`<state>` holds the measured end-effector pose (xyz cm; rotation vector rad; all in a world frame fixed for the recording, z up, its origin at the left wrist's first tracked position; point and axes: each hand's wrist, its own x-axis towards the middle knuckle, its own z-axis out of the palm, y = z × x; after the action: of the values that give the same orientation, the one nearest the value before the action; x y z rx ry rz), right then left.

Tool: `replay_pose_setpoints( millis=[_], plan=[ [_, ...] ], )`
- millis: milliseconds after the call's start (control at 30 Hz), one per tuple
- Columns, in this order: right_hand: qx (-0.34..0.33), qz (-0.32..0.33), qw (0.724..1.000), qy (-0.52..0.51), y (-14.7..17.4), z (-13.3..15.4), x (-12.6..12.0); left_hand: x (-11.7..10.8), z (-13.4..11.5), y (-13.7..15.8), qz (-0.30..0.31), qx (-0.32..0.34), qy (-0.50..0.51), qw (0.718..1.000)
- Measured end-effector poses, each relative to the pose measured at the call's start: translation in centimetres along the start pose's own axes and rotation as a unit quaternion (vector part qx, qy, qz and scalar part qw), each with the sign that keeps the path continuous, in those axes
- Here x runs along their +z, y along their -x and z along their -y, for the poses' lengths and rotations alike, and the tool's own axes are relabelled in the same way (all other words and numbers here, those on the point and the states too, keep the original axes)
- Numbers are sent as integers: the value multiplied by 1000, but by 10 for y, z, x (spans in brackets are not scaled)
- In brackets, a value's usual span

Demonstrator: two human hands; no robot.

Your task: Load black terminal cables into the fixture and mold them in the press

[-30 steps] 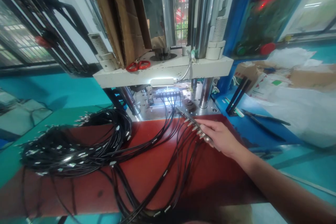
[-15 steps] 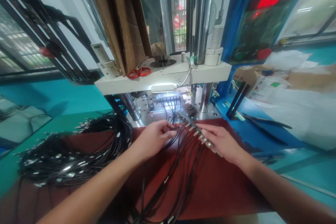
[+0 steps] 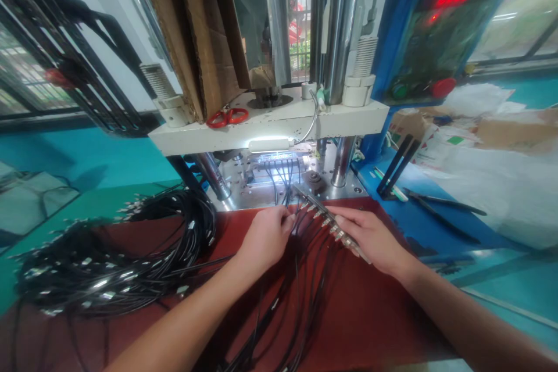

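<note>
My right hand is closed around a long metal bar with several connector ends set along its near side. Black cables run from those ends down over the dark red work surface. At the bar's left end, my left hand is closed, thumb against the curled fingers, on a black cable; the held part is mostly hidden. Beyond the hands, more black cables lead into the lit fixture on the press bed. A large coiled bundle of black cables lies at the left.
The press's pale plate spans above the bed, with red-handled scissors on top and a lamp at its front edge. Metal posts flank the bed. Black tweezers lie on the blue table at right.
My left hand has turned over, its back now facing me, and its fingers have curled in more. The right hand and the metal bar stay almost in place. The view has shifted slightly.
</note>
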<state>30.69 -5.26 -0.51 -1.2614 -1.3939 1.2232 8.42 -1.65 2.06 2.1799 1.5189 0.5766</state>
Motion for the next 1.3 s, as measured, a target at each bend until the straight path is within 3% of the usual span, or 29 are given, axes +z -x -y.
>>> replay_pose_setpoints(
  millis=[1300],
  plan=[
    [-7,-2,1000,22,2,-2,0,-1,0,-6,34,23,-2,999]
  ],
)
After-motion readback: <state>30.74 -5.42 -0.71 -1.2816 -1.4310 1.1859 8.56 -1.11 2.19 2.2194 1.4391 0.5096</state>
